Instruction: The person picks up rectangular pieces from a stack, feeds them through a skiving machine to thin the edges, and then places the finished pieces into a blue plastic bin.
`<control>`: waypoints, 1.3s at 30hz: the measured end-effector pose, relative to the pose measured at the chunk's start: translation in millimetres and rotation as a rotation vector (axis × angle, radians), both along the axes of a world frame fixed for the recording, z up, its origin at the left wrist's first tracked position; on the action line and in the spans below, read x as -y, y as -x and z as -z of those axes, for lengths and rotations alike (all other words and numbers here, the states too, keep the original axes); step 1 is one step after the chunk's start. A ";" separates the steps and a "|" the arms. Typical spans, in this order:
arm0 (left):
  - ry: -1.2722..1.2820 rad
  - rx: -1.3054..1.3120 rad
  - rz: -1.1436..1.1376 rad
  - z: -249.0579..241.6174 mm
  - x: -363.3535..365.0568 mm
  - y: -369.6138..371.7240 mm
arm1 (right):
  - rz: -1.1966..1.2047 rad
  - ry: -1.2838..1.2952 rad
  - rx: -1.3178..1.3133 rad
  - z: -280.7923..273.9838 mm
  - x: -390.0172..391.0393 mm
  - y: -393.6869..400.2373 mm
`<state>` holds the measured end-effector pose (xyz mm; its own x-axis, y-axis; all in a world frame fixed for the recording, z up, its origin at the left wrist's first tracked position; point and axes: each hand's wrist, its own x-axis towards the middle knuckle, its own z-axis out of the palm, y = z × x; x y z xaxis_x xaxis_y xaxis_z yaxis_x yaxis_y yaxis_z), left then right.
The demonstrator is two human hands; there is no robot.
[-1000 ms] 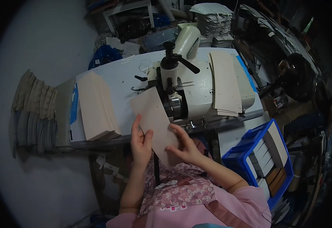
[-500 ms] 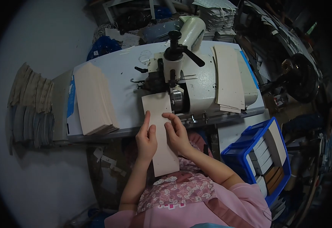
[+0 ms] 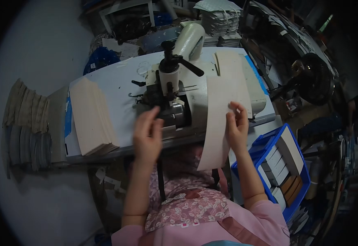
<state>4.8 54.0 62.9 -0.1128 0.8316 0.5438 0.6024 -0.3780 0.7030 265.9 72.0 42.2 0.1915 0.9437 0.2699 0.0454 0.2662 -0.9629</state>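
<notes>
A long pale beige sheet (image 3: 218, 119), slightly bowed, hangs off the near edge of the table on the right, its upper end overlapping the stack of like sheets (image 3: 230, 63). My right hand (image 3: 238, 127) grips it by its right edge, thumb and fingers bent. With fingers apart, my left hand (image 3: 148, 133) is raised in front of the machine (image 3: 169, 78), a white body with a black lever and a metal roller. Nothing shows in that hand. Farther left lies a thick stack of beige sheets (image 3: 89, 117).
Grey and brown bundles (image 3: 27, 123) stand by the left wall. At my right sits a blue crate (image 3: 277, 137) holding white and brown pieces. Behind it is a black fan (image 3: 312, 78). Bundled white sheets (image 3: 218, 18) are piled beyond the table (image 3: 123, 88).
The beige sheet has left the machine's front and swung right with my right hand. My left hand has let go of it and moved slightly left. The view has shifted a little.
</notes>
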 end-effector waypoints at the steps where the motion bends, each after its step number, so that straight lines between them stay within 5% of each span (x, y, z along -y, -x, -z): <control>1: -0.087 -0.127 -0.150 -5.6 -9.6 32.8 | 0.016 -0.012 0.014 -10.0 -19.7 -17.3; 4: 0.197 -0.280 -0.498 -11.9 -32.9 142.9 | 0.079 -0.022 0.164 -36.7 -87.4 -55.2; 7: 0.581 -0.149 -0.566 -13.2 -37.5 215.5 | 0.129 -0.100 0.413 -19.7 -168.3 -82.5; 11: 0.513 -0.196 -0.688 -14.5 -35.3 230.8 | 0.410 -0.161 1.176 16.4 -211.5 -93.6; 14: 0.429 -0.274 -0.786 -1.1 -37.9 242.3 | 0.600 -0.261 1.229 -5.6 -187.8 -71.1; 17: 0.279 -0.230 -0.862 1.9 -36.7 250.0 | 0.585 -0.476 1.049 -32.6 -148.5 -36.3; 24: 0.156 0.148 -0.762 -25.1 -26.1 230.1 | -0.163 -0.535 0.390 -67.7 -21.8 64.4; 29: -0.081 0.643 -0.093 -60.3 21.3 125.7 | -0.479 -0.274 0.024 -33.4 18.1 120.4; 33: 0.251 0.524 0.131 -8.7 68.9 57.8 | -0.708 0.082 -0.293 1.1 33.0 140.5; 35: 0.315 0.311 0.076 19.4 82.4 35.2 | -0.609 0.069 -0.208 19.1 40.5 144.2; 39: 0.303 0.500 -0.093 54.4 78.0 10.9 | -0.492 0.182 -0.151 41.8 52.9 143.5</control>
<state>-6.1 -24.0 8.5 -0.3742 0.9158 0.1456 0.1909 -0.0775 0.9785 122.4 19.1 0.4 -0.2601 0.9606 0.0977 -0.1849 0.0497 -0.9815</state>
